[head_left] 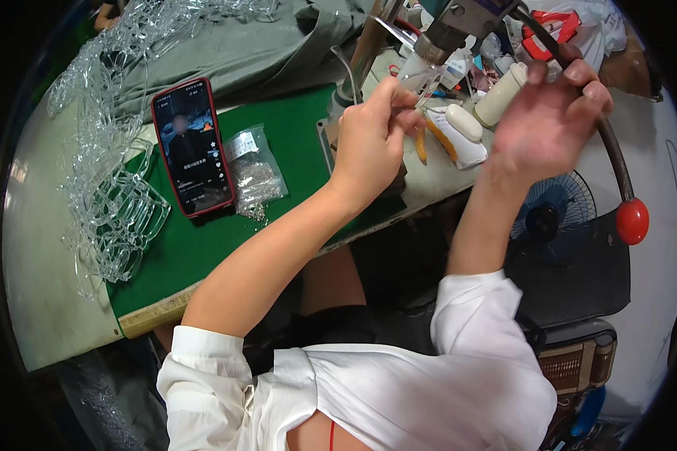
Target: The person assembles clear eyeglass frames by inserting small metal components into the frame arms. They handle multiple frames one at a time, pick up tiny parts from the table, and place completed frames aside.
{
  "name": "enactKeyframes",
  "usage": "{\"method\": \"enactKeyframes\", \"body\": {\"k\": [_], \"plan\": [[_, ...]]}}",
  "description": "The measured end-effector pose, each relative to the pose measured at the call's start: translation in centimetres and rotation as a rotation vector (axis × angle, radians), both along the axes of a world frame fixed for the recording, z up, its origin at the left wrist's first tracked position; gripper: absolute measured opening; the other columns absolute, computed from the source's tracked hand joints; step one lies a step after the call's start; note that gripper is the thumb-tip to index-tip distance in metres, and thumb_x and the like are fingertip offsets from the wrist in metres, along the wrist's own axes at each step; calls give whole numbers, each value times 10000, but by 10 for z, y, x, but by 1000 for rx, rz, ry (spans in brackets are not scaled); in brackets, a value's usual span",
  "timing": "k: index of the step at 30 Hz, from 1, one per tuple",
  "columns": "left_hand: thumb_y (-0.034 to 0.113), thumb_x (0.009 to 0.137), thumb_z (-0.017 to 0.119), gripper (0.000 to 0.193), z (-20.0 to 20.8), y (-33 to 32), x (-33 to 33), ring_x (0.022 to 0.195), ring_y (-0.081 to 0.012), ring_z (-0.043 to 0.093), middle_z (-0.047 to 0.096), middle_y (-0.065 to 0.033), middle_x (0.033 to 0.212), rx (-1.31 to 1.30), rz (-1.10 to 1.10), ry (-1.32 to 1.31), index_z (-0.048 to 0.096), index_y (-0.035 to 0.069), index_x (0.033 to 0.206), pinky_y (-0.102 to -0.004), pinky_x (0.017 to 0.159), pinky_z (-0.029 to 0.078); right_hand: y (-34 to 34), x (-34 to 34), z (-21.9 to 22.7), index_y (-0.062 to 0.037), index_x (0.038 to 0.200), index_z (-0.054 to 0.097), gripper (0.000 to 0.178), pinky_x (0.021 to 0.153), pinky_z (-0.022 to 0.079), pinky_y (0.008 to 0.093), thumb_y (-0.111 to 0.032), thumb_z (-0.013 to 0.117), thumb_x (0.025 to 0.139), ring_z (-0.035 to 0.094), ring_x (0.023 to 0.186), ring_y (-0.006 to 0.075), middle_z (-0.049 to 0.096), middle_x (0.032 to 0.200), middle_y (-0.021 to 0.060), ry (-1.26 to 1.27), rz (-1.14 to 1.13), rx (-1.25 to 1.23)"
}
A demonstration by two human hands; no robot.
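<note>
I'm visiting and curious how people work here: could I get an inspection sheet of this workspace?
Surface: green mat on a pale table.
Job's things: clear plastic piece at a press; bag of small metallic bits, some outside it.
Clutter: red-cased phone, tangled clear plastic strands, white oval object.
Hands: left hand pinches the clear plastic piece; right hand at the lever, grip unclear.
Cables: nothing seen clearly.
Surroundings: fan beyond the table's edge.

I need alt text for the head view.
A person's left hand pinches a clear plastic piece beneath a benchtop press, right hand at its red-knobbed lever. To the left are a red-cased smartphone, a bag of small silvery parts and tangled clear plastic.
</note>
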State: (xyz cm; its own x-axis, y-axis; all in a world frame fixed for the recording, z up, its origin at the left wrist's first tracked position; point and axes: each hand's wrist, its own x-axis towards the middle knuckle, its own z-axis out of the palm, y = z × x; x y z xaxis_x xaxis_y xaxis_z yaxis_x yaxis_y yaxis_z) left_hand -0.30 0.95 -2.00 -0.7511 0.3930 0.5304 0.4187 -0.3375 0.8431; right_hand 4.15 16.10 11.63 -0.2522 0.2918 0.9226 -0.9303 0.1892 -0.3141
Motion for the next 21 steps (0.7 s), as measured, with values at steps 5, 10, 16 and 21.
{"method": "enactKeyframes", "body": {"k": [5,10,16,21], "plan": [[-8,900,526,71,-5,-5,-5,733,-128,631,665,-110,813,-74,44,130,494,-30,959,-258,687,501,21,15,22,-37,956,538,210,782,421,324,-227,512,870,574,965,254,569,876,99,-62,213,164],[75,922,529,131,5,-58,0,779,-151,624,625,-85,817,156,-286,-110,517,1,1029,-258,711,505,-96,-3,-16,-6,1165,556,338,760,455,262,-152,513,864,575,971,182,605,1130,84,-261,-153,-117],[76,930,543,157,34,-130,23,746,-167,632,624,-114,838,462,-494,-215,530,-16,1057,-278,652,529,-130,32,-152,26,1116,600,432,773,464,276,92,406,736,583,1001,177,610,1182,115,-767,-145,503],[98,895,549,267,31,-189,37,761,-187,611,574,-120,876,178,-141,-36,478,-8,1130,-310,689,505,-144,16,-158,-58,1074,640,287,658,439,235,-4,557,805,584,871,120,617,1070,76,-694,-48,412]]}}
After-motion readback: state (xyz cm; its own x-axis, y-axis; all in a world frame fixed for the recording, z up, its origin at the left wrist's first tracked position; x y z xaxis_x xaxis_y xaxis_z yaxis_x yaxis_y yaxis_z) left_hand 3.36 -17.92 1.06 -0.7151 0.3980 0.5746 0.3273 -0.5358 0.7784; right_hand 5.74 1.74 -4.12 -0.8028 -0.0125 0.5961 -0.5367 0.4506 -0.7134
